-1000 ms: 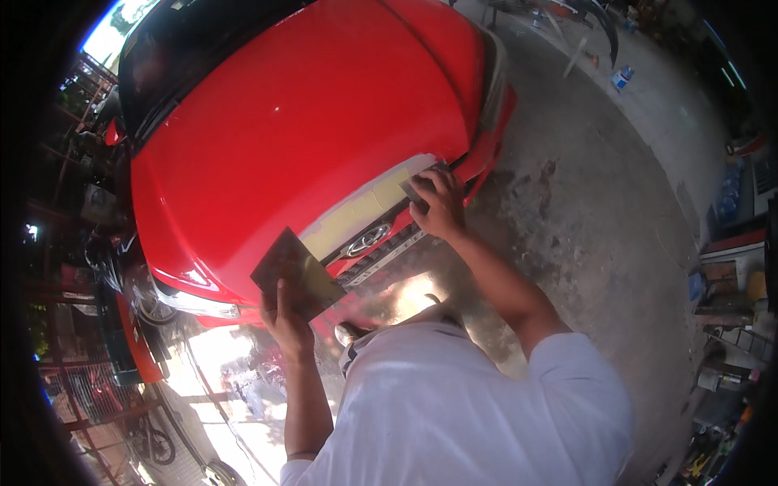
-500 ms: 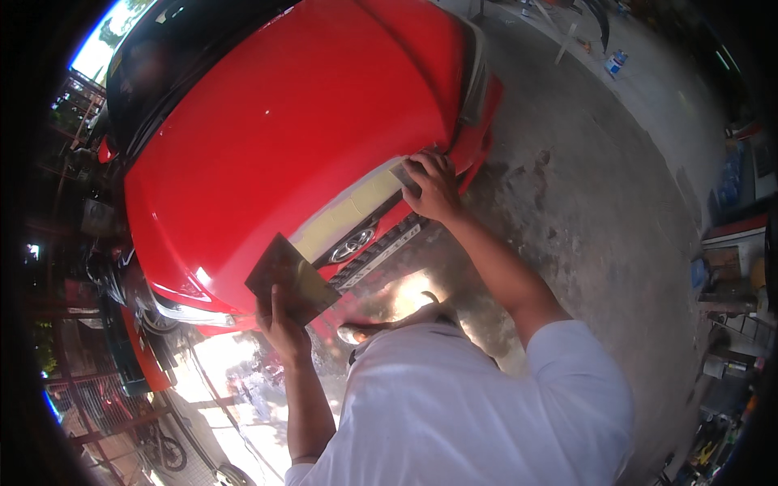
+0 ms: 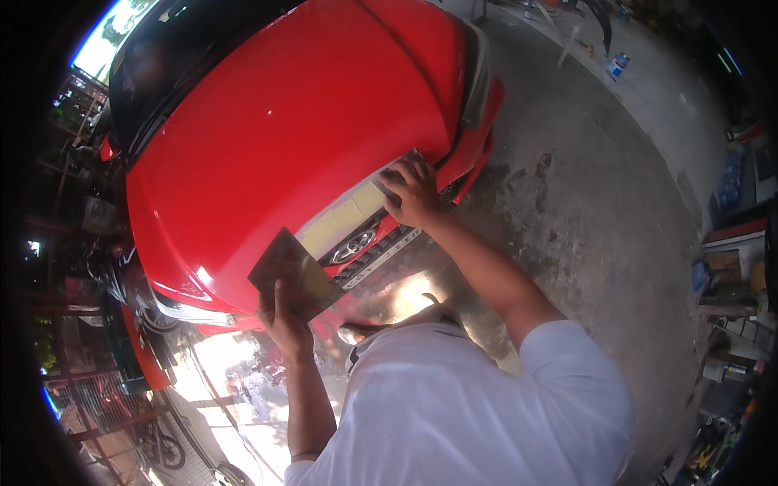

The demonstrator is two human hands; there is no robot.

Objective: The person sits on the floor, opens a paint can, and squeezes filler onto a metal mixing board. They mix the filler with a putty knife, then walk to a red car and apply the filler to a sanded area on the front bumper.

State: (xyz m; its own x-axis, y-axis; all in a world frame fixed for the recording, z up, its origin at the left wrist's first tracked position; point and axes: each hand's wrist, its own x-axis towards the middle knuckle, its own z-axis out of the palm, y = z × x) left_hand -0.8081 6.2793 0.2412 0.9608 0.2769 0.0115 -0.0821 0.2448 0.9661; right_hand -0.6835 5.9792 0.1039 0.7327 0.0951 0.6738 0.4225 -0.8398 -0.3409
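From the head view I look down on the glossy red car hood [image 3: 300, 138], which fills the upper left and serves me as the landmark. At the front edge of that hood runs a pale yellowish strip of body filler [image 3: 344, 219], just above the dark grille with its oval emblem [image 3: 356, 243]. My right hand [image 3: 413, 194] lies at the right end of that strip, fingers curled together and pressing down on a small flat spreader [image 3: 403, 162] whose grey edge shows past the fingertips; I judge the flat, pressed grip is there to drag the filler evenly along the hood's lip. My left hand [image 3: 284, 320], below the hood's front edge, is clamped on a dark, flat, square mixing board [image 3: 290, 271], thumb on top and fingers beneath, held tilted and close to the strip, probably so that the smear of filler on it stays within easy reach. Right of the hood spreads stained grey concrete floor [image 3: 583, 186], and below it my white shirt [image 3: 478, 405] fills the lower frame. Far left of the hood, dim metal racks and clutter are too dark to read.
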